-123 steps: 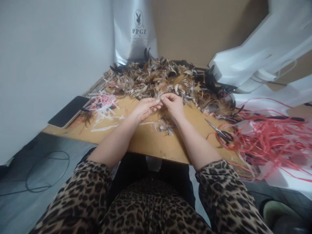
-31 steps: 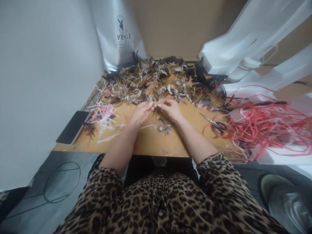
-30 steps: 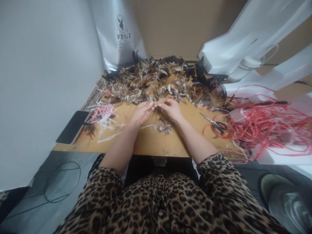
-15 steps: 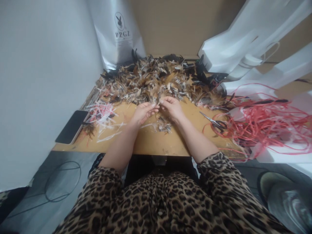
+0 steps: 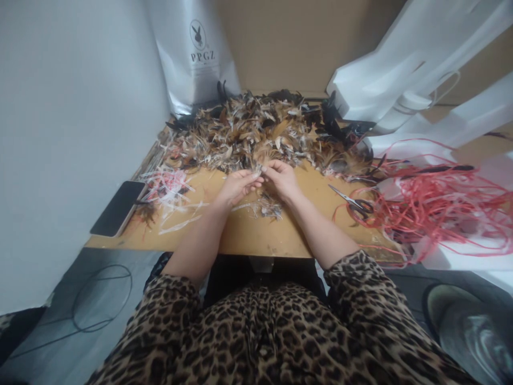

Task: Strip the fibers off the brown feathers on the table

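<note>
My left hand (image 5: 240,186) and my right hand (image 5: 281,179) meet fingertip to fingertip at the near edge of a large pile of brown and black feathers (image 5: 256,125). Both are closed in a pinch on a small feather (image 5: 259,167) between thumbs and forefingers; its outline blends into the pile behind. Under my wrists, a little heap of greyish feather scraps (image 5: 270,206) lies on the yellow-brown tabletop (image 5: 256,238). Thin white strips (image 5: 180,224) are scattered left of it.
At left are a phone (image 5: 119,208) and a tangle of white and pink strips (image 5: 168,184). Scissors (image 5: 352,201) lie at right beside a mass of red plastic ribbon (image 5: 444,206). A silver-white bag (image 5: 196,69) stands behind, and white sheeting (image 5: 372,80) hangs at back right.
My hands stay almost in place, with the left fingertips shifting slightly right toward the right ones. The pile, scissors and phone are unchanged.
</note>
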Tool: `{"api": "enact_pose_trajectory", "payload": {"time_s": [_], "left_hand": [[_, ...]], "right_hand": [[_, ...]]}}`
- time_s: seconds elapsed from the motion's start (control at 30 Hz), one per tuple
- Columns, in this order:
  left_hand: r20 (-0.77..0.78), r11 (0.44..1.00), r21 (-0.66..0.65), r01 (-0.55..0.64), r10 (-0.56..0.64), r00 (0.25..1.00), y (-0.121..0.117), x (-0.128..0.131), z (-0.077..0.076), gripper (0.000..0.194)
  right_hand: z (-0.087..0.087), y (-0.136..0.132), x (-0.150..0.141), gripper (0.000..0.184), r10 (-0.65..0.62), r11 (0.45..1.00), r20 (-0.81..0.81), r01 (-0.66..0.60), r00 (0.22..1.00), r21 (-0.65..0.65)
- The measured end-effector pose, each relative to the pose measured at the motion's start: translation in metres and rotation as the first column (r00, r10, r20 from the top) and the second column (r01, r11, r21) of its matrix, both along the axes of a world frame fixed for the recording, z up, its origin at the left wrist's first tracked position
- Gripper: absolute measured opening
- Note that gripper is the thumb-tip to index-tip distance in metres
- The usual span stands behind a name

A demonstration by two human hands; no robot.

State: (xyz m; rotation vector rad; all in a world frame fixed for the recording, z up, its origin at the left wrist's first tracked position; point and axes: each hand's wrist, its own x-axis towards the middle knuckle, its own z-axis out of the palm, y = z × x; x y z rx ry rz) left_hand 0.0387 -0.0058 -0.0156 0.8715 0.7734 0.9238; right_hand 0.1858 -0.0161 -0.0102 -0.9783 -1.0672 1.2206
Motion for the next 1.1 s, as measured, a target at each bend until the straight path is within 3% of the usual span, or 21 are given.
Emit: {"api": "enact_pose_trajectory", "payload": {"time_s": [0.4,0.57,0.67,0.77,0.87,1.0,1.1], "left_hand": [[-0.095,0.992,0.116,-0.051,0.062,0.994,0.001,0.000,0.000,0.014],[0.030,0.976,0.117,-0.186,0.183,0.983,0.010,-0.011,0.000,0.014],[0.085,0.966,0.086,-0.242,0.235,0.968,0.014,-0.014,-0.002,0.011],[0.078,0.966,0.061,-0.250,0.245,0.966,0.015,-0.014,-0.003,0.010],[0.080,0.967,0.046,-0.251,0.247,0.966,0.013,-0.013,-0.002,0.011],[0.085,0.969,0.030,-0.245,0.242,0.967,0.010,-0.010,0.000,0.013],[0.076,0.972,0.028,-0.233,0.231,0.970,0.010,-0.010,0.000,0.012]], "right_hand": [[0.000,0.000,0.000,0.030,0.005,1.000,0.061,-0.005,0.998,0.002],[-0.004,0.005,0.011,0.018,-0.087,0.994,0.284,0.064,0.955,0.088],[-0.009,0.007,0.018,0.009,-0.174,0.969,0.531,0.047,0.829,0.244],[-0.012,0.007,0.022,0.011,-0.222,0.932,0.723,-0.076,0.654,0.354],[-0.014,0.006,0.019,0.015,-0.210,0.939,0.829,-0.129,0.519,0.319],[-0.016,0.004,0.008,0.025,-0.175,0.980,0.917,-0.025,0.358,0.197],[-0.016,0.003,0.002,0.016,-0.125,0.992,0.952,0.021,0.280,0.124]]}}
